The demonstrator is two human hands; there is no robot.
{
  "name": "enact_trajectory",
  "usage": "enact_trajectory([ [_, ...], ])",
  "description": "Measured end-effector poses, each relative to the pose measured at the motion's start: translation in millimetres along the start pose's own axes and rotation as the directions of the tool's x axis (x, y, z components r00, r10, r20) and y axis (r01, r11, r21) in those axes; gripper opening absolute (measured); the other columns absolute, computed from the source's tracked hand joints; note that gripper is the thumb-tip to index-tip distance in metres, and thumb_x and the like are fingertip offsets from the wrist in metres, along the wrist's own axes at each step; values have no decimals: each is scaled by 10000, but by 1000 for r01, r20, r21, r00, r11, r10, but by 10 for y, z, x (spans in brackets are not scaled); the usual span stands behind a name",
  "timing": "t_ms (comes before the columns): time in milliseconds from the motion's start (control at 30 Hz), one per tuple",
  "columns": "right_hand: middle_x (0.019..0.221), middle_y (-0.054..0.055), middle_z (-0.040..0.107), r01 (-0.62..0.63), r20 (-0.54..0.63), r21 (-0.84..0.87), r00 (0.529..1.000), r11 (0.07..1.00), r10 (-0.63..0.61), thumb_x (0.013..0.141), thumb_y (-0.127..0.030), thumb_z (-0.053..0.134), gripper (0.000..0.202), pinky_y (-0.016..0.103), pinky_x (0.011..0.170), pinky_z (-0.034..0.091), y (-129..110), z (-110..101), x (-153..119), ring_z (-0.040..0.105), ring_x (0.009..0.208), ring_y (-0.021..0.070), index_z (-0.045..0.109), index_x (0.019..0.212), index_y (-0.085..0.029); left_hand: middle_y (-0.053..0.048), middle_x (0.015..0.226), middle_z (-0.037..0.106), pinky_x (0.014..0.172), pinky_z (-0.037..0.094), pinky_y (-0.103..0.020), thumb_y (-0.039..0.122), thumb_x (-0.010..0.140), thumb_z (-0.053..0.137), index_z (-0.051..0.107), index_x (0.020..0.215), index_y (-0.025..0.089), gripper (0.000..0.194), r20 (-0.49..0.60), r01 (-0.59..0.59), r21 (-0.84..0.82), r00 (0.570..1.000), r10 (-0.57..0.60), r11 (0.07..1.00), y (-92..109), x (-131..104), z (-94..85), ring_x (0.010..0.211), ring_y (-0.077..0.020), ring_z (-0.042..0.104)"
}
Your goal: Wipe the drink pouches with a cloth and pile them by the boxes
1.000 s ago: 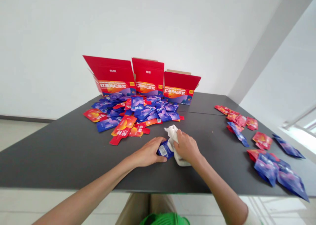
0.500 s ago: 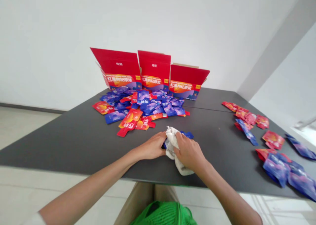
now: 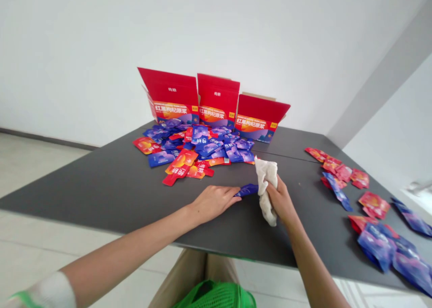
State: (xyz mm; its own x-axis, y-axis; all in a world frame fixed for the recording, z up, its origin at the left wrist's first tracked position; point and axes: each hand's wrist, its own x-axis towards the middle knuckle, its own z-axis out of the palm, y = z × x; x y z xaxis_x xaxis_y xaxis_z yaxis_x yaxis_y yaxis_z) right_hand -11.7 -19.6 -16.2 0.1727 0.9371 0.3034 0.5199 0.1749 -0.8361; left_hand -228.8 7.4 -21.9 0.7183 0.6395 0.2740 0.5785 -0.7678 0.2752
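Observation:
In the head view my left hand pinches one end of a blue pouch low over the dark tabletop. My right hand is closed round a crumpled whitish cloth. The cloth overlaps the pouch's right end, so I cannot tell whether they touch. Beyond my hands lies a heap of blue and red pouches. Nearest to my left hand in that heap is an orange-red pouch.
Three red cartons with raised lids, the left carton, the middle carton and the right carton, stand behind the heap. Along the right side of the table lie several red pouches and blue pouches. A white wall rises behind.
My right hand has moved right with the cloth, away from my left hand. The blue pouch, mostly covered before, now shows between them. The view has shifted slightly.

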Motion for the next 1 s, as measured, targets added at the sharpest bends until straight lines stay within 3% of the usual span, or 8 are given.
enact_trajectory([
  [100, 885, 26, 590, 43, -139, 113, 990, 993, -27, 861, -420, 369, 289, 257, 698, 429, -80, -6, -19, 538, 769, 151, 496, 984, -191, -80, 802, 679, 689, 464, -292, 419, 959, 245, 588, 1034, 175, 428, -56, 152, 34, 987, -150, 988, -6, 9, -30, 728, -206, 649],
  [167, 860, 26, 589, 39, -182, 61, 983, 997, -28, 875, -408, 355, 264, 256, 677, 427, -146, 64, -75, 539, 740, 151, 483, 984, -204, -64, 725, 664, 646, 450, -274, 419, 960, 229, 599, 958, 182, 439, -82, 233, 44, 970, -229, 972, -23, 14, -41, 691, -200, 644],
  [267, 837, 27, 595, 87, 3, -155, 996, 984, -88, 870, -361, 385, 197, 258, 661, 422, -255, 264, -201, 559, 741, 162, 474, 968, -215, -76, 719, 666, 638, 437, -281, 407, 944, 282, 619, 869, 190, 407, -42, 287, 104, 958, -284, 952, -51, 23, -17, 713, -217, 648],
  [367, 960, 48, 595, 161, 205, -461, 976, 873, -71, 822, -304, 466, 212, 271, 670, 418, -338, 424, -240, 588, 815, 184, 454, 1016, -219, -103, 753, 682, 635, 433, -298, 382, 897, 397, 637, 774, 174, 340, 64, 240, 168, 965, -254, 956, -58, 25, 25, 713, -234, 651],
  [533, 985, 71, 581, -9, 114, -780, 981, 626, 156, 829, -285, 467, 246, 288, 675, 422, -381, 382, -97, 610, 836, 207, 425, 1057, -200, -99, 812, 693, 649, 450, -325, 370, 952, 234, 635, 890, 188, 445, 65, 171, 256, 979, -193, 951, -37, 36, 49, 752, -248, 659],
  [700, 1012, 62, 580, 242, 327, -733, 945, 636, 19, 805, -297, 493, 274, 280, 685, 427, -365, 328, -139, 607, 846, 199, 409, 1052, -214, -100, 795, 690, 645, 452, -299, 337, 936, 310, 638, 865, 168, 376, 112, 114, 313, 981, -156, 943, -55, 39, 58, 726, -227, 659],
  [867, 979, 78, 587, 71, 190, -837, 967, 543, 168, 834, -267, 449, 214, 278, 666, 425, -365, 270, -128, 614, 820, 203, 418, 1031, -190, -81, 760, 683, 632, 446, -289, 354, 959, 230, 632, 889, 183, 442, 79, 92, 303, 989, -121, 948, -48, 33, 39, 689, -208, 650],
  [1000, 1011, 71, 581, 253, 350, -761, 936, 598, 49, 805, -267, 494, 269, 264, 667, 410, -417, 344, -207, 608, 838, 195, 414, 1057, -217, -105, 757, 682, 625, 434, -283, 338, 934, 313, 647, 801, 156, 403, 102, 104, 247, 986, -132, 963, -34, 31, 49, 683, -209, 643],
])
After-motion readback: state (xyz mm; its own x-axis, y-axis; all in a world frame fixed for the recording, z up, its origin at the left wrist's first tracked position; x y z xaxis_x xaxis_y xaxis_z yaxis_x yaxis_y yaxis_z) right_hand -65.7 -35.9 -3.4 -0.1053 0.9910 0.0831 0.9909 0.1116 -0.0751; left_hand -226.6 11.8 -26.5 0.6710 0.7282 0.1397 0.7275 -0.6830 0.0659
